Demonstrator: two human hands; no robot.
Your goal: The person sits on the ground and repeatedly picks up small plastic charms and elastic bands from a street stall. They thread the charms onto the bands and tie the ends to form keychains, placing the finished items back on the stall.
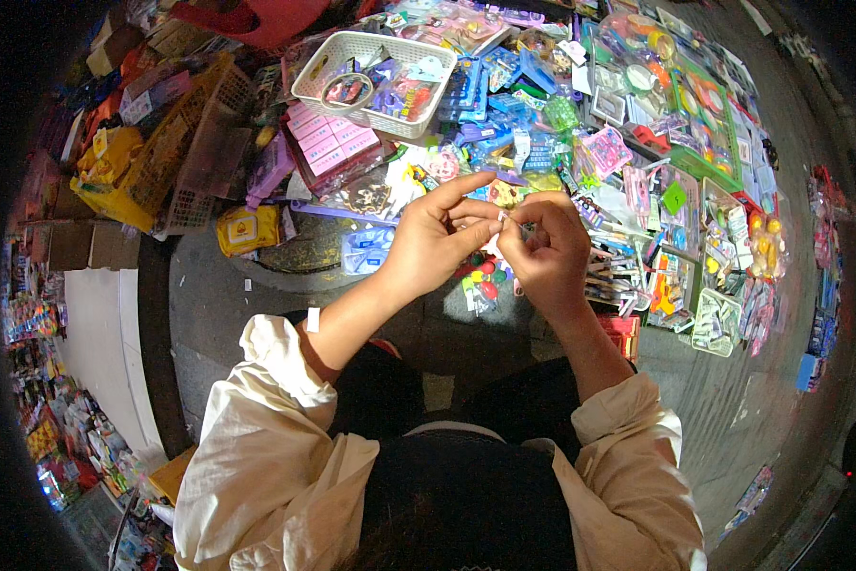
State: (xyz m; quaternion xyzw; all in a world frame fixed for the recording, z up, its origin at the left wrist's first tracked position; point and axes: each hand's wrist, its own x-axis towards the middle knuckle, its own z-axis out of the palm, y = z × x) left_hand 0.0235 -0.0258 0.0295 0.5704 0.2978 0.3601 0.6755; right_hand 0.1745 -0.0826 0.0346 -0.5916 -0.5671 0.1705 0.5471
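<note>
Both hands meet fingertip to fingertip in the middle of the view, above the pile's near edge. My left hand pinches a tiny white piece, perhaps a sticker or tag, between thumb and fingers. My right hand has its thumb and curled index finger at that same piece; whether it grips it too cannot be told. Just below the fingers lies a clear bag of red, green and yellow balls. A small white paper piece sticks to my left forearm. Behind the hands are blue packaged items.
A white plastic basket with packets and a tape roll stands at the back. Left of it are a box of pink-labelled packs, a yellow wipes pack and a yellow crate. Green-rimmed trays and a small basket stand right.
</note>
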